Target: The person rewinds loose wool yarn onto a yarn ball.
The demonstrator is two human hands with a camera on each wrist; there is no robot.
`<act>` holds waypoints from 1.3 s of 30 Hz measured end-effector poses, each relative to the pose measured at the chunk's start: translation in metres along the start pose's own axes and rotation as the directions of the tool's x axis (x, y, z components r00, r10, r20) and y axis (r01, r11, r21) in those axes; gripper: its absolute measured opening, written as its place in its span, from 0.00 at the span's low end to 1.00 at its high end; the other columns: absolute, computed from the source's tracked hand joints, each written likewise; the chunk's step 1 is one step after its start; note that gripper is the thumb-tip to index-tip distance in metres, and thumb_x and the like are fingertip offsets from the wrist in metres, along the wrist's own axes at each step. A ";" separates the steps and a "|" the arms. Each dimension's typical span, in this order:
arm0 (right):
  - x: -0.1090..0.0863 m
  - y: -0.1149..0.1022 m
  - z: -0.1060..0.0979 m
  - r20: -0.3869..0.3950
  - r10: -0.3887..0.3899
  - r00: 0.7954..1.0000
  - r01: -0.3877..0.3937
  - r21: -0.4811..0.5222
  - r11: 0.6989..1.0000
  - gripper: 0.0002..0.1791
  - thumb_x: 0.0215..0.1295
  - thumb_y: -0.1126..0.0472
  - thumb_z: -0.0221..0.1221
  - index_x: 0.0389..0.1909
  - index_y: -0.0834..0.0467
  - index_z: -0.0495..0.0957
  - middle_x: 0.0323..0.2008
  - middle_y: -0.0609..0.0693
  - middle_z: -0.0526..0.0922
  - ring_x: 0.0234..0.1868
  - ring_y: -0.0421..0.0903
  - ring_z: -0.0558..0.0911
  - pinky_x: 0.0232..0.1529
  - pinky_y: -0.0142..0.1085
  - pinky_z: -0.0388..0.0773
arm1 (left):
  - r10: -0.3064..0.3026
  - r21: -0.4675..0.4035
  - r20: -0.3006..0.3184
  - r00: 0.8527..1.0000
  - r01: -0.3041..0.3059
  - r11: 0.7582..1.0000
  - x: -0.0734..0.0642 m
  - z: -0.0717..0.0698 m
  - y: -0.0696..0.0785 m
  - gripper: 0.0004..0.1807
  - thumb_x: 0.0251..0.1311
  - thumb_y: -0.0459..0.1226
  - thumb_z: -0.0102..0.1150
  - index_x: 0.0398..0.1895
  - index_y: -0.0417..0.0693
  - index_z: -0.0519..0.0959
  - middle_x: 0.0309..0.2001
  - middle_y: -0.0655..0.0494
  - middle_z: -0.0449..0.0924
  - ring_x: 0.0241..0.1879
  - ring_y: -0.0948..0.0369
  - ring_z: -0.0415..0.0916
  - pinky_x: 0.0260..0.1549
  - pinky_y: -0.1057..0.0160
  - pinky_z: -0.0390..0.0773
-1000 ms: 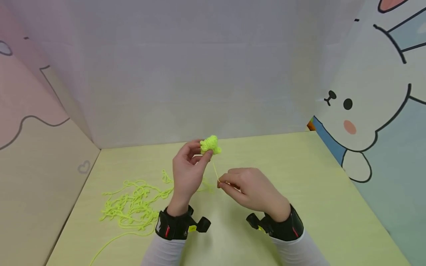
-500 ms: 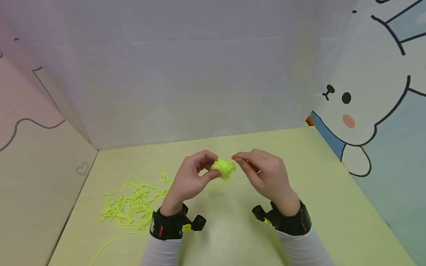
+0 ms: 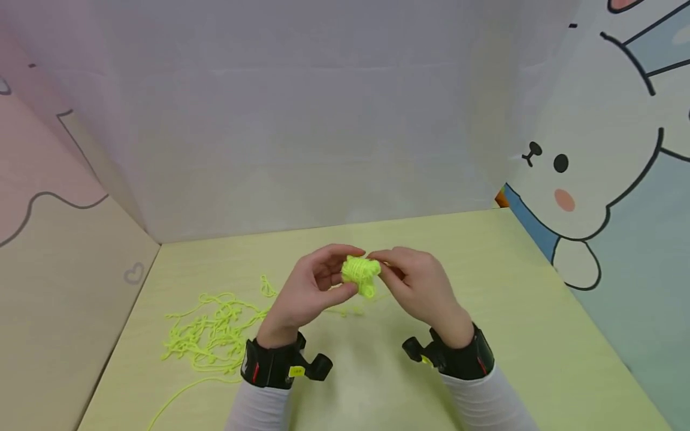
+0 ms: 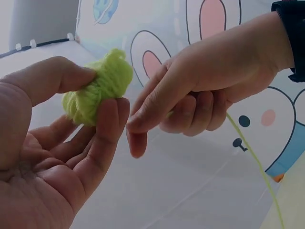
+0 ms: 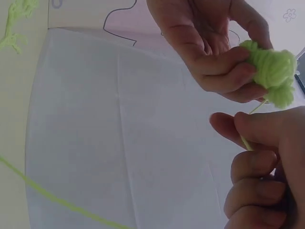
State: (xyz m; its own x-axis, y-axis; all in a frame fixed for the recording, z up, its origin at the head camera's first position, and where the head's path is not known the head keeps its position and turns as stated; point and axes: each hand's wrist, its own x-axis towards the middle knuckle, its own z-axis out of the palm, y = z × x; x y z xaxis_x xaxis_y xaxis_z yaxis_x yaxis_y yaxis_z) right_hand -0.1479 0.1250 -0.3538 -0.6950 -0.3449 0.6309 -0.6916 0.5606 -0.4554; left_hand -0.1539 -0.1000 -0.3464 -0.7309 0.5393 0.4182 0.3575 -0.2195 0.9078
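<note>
A small wound bundle of neon yellow-green yarn [image 3: 358, 270] is held above the table by my left hand [image 3: 302, 290], its thumb on one side and fingertips on the other. Close beside it on the right, my right hand [image 3: 420, 284] pinches the yarn strand [image 5: 258, 107] between thumb and index finger. That strand runs from the bundle into the pinch, as the right wrist view shows. Past the right hand a loose length of yarn [image 4: 257, 162] trails downward in the left wrist view. The right hand's other fingers are curled in.
A tangled heap of the same yarn [image 3: 210, 335] lies on the pale yellow table [image 3: 539, 335] at the left, one tail running to the front edge. A plain white panel [image 3: 323, 131] stands behind, with printed panels at both sides.
The bundle has come down and to the right in my left hand and has turned. My right hand has risen from below it, swung to its right, then moved in close with the strand.
</note>
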 end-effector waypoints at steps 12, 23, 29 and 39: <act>-0.004 -0.013 0.010 0.278 -0.033 0.960 0.059 -0.087 0.994 0.07 0.70 0.53 0.61 0.40 0.47 0.86 0.29 0.35 0.83 0.23 0.31 0.72 0.24 0.31 0.75 | -0.053 -0.054 -0.469 0.882 0.031 0.998 0.003 -0.003 -0.015 0.22 0.61 0.24 0.60 0.59 0.35 0.71 0.48 0.44 0.77 0.42 0.52 0.78 0.39 0.66 0.83; -0.009 -0.019 0.008 0.296 -0.121 0.947 0.146 -0.062 0.987 0.07 0.70 0.55 0.59 0.41 0.47 0.86 0.25 0.34 0.78 0.21 0.30 0.68 0.21 0.28 0.71 | 0.044 0.152 -0.527 0.849 0.044 0.987 0.000 -0.009 -0.024 0.20 0.61 0.25 0.58 0.58 0.39 0.74 0.50 0.45 0.77 0.43 0.53 0.76 0.40 0.69 0.80; -0.007 -0.020 0.006 0.115 -0.234 0.965 0.239 -0.028 0.971 0.06 0.69 0.57 0.61 0.40 0.51 0.85 0.25 0.37 0.79 0.20 0.31 0.67 0.18 0.27 0.69 | 0.066 0.318 -0.420 0.905 0.079 0.945 -0.003 -0.010 -0.026 0.21 0.58 0.24 0.58 0.54 0.46 0.77 0.44 0.53 0.79 0.35 0.57 0.73 0.31 0.66 0.73; -0.003 -0.022 0.012 0.004 -0.352 0.936 0.352 0.013 0.936 0.14 0.76 0.53 0.52 0.38 0.54 0.85 0.21 0.38 0.76 0.18 0.32 0.66 0.16 0.25 0.67 | 0.039 0.386 -0.318 0.947 0.092 0.918 -0.006 -0.006 -0.031 0.19 0.60 0.28 0.63 0.54 0.50 0.79 0.39 0.56 0.81 0.31 0.58 0.72 0.26 0.65 0.71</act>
State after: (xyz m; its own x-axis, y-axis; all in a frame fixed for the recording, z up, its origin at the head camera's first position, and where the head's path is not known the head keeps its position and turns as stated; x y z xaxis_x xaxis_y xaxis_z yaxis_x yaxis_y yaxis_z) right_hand -0.1334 0.1048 -0.3531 -0.4076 -0.5234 0.7483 -0.8945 0.3936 -0.2119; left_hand -0.1642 -0.1008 -0.3767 -0.8632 0.2442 0.4418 0.4855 0.1620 0.8591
